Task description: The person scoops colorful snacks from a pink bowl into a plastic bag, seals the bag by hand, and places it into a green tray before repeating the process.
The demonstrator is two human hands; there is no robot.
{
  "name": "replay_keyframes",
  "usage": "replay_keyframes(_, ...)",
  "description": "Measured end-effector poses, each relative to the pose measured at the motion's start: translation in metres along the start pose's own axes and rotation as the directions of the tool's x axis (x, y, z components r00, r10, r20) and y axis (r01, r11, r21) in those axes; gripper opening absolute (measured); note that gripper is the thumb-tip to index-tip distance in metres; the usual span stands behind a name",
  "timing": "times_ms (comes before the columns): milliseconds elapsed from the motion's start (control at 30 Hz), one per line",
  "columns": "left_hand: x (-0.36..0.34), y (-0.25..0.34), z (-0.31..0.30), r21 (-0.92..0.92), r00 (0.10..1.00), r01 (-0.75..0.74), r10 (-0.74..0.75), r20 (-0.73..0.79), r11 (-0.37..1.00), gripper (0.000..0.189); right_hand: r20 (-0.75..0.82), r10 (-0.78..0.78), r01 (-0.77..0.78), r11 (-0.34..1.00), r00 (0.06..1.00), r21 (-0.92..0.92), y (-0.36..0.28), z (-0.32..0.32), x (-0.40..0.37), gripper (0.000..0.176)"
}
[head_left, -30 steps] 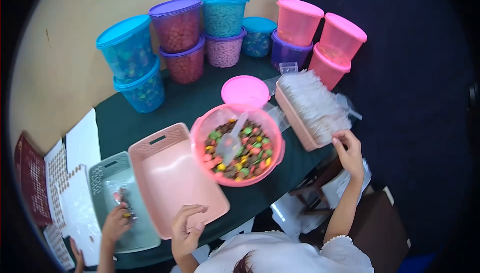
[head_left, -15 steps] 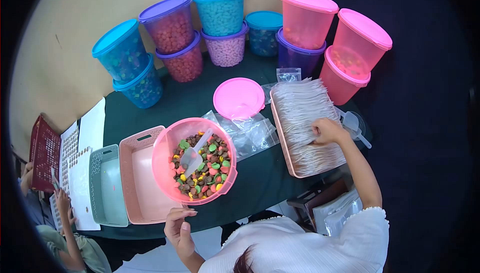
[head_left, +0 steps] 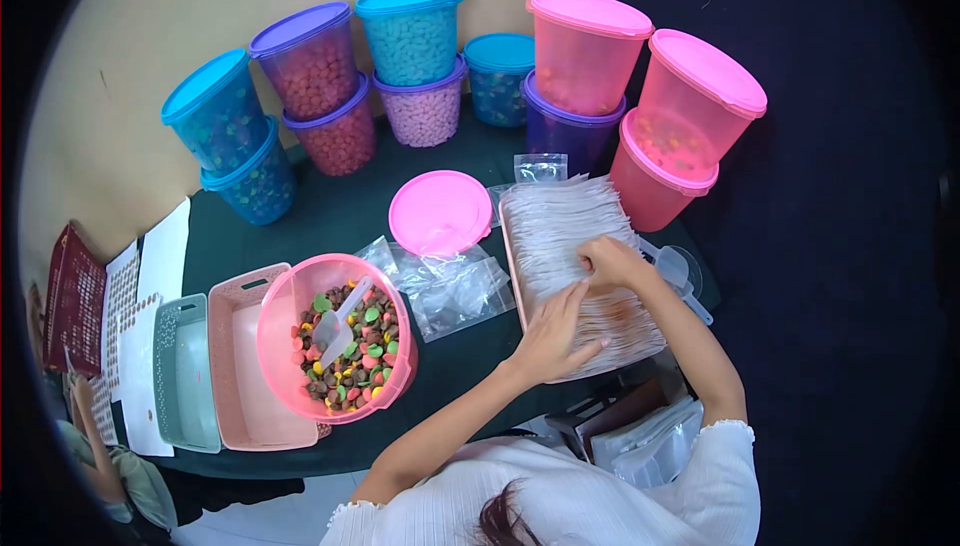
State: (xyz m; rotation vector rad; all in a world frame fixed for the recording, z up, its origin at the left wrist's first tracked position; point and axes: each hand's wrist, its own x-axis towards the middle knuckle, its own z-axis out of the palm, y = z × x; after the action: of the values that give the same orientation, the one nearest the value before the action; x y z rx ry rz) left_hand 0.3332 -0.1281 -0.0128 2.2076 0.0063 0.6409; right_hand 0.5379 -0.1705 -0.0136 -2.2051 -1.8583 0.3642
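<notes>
A pink tray (head_left: 516, 276) holds a dense row of upright clear plastic bags (head_left: 560, 216). Over the middle of this row is my right hand (head_left: 612, 264), its fingers curled together at the bag tops; what they pinch is hidden. My left hand (head_left: 553, 331) rests flat across the near part of the bags, fingers stretched out, its fingertips close to my right hand. To the left stands a pink tub (head_left: 275, 346) of brown, green, coral and yellow candy pieces (head_left: 350, 376), with a clear scoop (head_left: 335, 334) lying on them.
A pink lid (head_left: 440, 211) and loose plastic bags (head_left: 450, 296) lie between tub and tray. Stacked lidded tubs (head_left: 410, 41) line the back. Pink (head_left: 262, 426) and green baskets (head_left: 187, 431) stand left, beside another person's hand (head_left: 82, 396). Scoops (head_left: 680, 276) lie right.
My left hand has moved from beside the candy tub rightward onto the bags. My right hand stays at the bags. The view has shifted, so the table's things appear further left.
</notes>
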Motion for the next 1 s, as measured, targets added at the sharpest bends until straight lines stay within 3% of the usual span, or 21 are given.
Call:
replay_keyframes(167,-0.009,-0.012,0.015,0.127,0.983,0.019,-0.041,0.176,0.992,0.068,0.159,-0.021,0.002,0.993,0.987,0.12,0.004,-0.015,-0.004,0.021)
replay_keyframes(200,-0.009,-0.012,0.015,0.13,0.981,0.014,-0.038,0.189,0.991,0.068,0.151,-0.015,-0.005,0.992,0.988,0.128,0.007,-0.021,-0.003,0.021)
replay_keyframes(267,-0.01,-0.011,0.014,0.166,0.977,0.006,-0.042,0.211,0.986,0.068,0.002,-0.119,0.111,0.932,0.993,0.345,0.017,-0.033,-0.001,0.018)
replay_keyframes(333,-0.008,-0.01,0.01,0.166,0.974,0.008,-0.046,0.222,0.986,0.065,-0.02,-0.087,0.087,0.911,0.996,0.404,0.016,-0.052,0.001,0.018)
replay_keyframes(400,-0.007,-0.009,0.004,0.096,0.952,0.04,-0.067,0.3,0.995,0.063,-0.201,0.304,-0.104,0.751,0.931,0.653,0.004,-0.071,0.002,0.019)
replay_keyframes(467,-0.007,-0.004,-0.01,0.058,0.959,0.035,-0.05,0.28,0.998,0.062,-0.278,0.247,-0.014,0.771,0.928,0.637,0.006,-0.071,0.004,0.019)
replay_keyframes(533,-0.009,0.004,-0.035,-0.221,0.985,0.088,-0.052,0.162,0.971,0.061,-0.258,0.191,0.057,0.692,0.947,0.72,-0.008,-0.074,0.001,0.018)
replay_keyframes(600,-0.02,-0.002,-0.057,-0.335,0.978,0.173,-0.201,-0.051,0.926,0.061,-0.138,0.049,0.046,0.789,0.989,0.613,-0.042,-0.087,-0.01,0.018)
replay_keyframes(667,-0.03,0.001,-0.082,-0.549,0.85,0.237,-0.444,-0.282,0.802,0.055,-0.086,-0.216,0.226,0.789,0.972,0.571,-0.058,-0.073,-0.012,0.014)
replay_keyframes(700,-0.034,0.006,-0.098,-0.574,0.854,0.219,-0.44,-0.278,0.789,0.055,-0.073,-0.245,0.242,0.787,0.967,0.568,-0.069,-0.071,-0.012,0.014)
replay_keyframes(733,-0.039,0.012,-0.112,-0.597,0.856,0.204,-0.437,-0.275,0.776,0.056,0.055,-0.322,0.236,0.788,0.945,0.568,-0.082,-0.069,-0.014,0.013)
replay_keyframes(767,-0.045,0.014,-0.12,-0.515,0.881,0.167,-0.362,-0.304,0.841,0.042,0.181,-0.393,0.231,0.791,0.901,0.567,-0.093,-0.069,-0.015,0.014)
replay_keyframes(800,-0.051,0.02,-0.128,-0.51,0.866,0.171,-0.375,-0.33,0.843,0.042,0.196,-0.42,0.246,0.784,0.886,0.569,-0.101,-0.07,-0.015,0.014)
replay_keyframes(867,-0.066,0.039,-0.143,-0.254,0.954,0.266,-0.292,-0.072,0.93,0.025,0.228,-0.492,0.312,0.783,0.84,0.538,-0.119,-0.067,-0.016,0.014)
replay_keyframes(933,-0.083,0.058,-0.145,-0.253,0.919,0.325,-0.368,-0.144,0.911,0.018,0.307,-0.522,0.306,0.784,0.796,0.541,-0.131,-0.068,-0.015,0.014)
replay_keyframes(1000,-0.103,0.071,-0.148,-0.268,0.94,0.296,-0.329,-0.088,0.917,0.023,0.305,-0.547,0.342,0.78,0.779,0.524,-0.144,-0.066,-0.012,0.013)
